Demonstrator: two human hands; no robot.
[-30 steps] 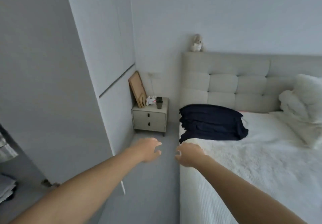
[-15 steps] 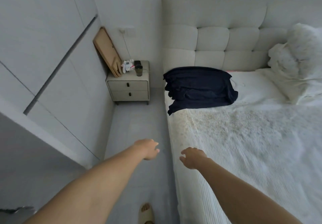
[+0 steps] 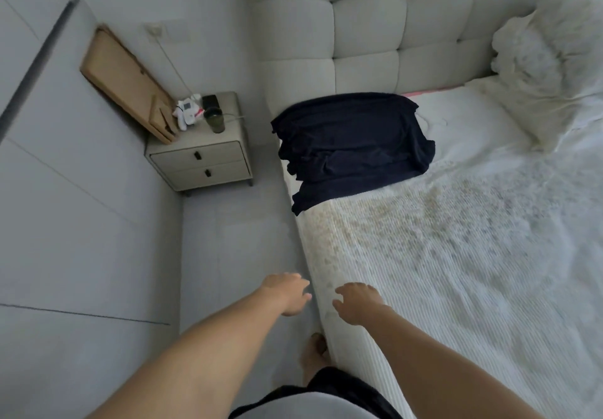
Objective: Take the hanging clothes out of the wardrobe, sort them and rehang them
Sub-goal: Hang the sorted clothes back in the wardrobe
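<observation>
Floor aisle (image 3: 235,249) open between wardrobe (image 3: 81,222), bed (image 3: 456,271).

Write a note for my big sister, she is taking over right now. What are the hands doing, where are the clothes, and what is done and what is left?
Left hand: holds nothing, fingers relaxed, out over the floor beside the bed.
Right hand: holds nothing, fingers loosely spread, over the bed's near edge.
Clothes: a dark navy pile lies on the bed near the headboard, one corner drooping over the side. No hangers or wardrobe rail in view.
Done: that pile is out on the bed.
Left: sort it and rehang it; whether more clothes hang in the wardrobe cannot be seen.
</observation>
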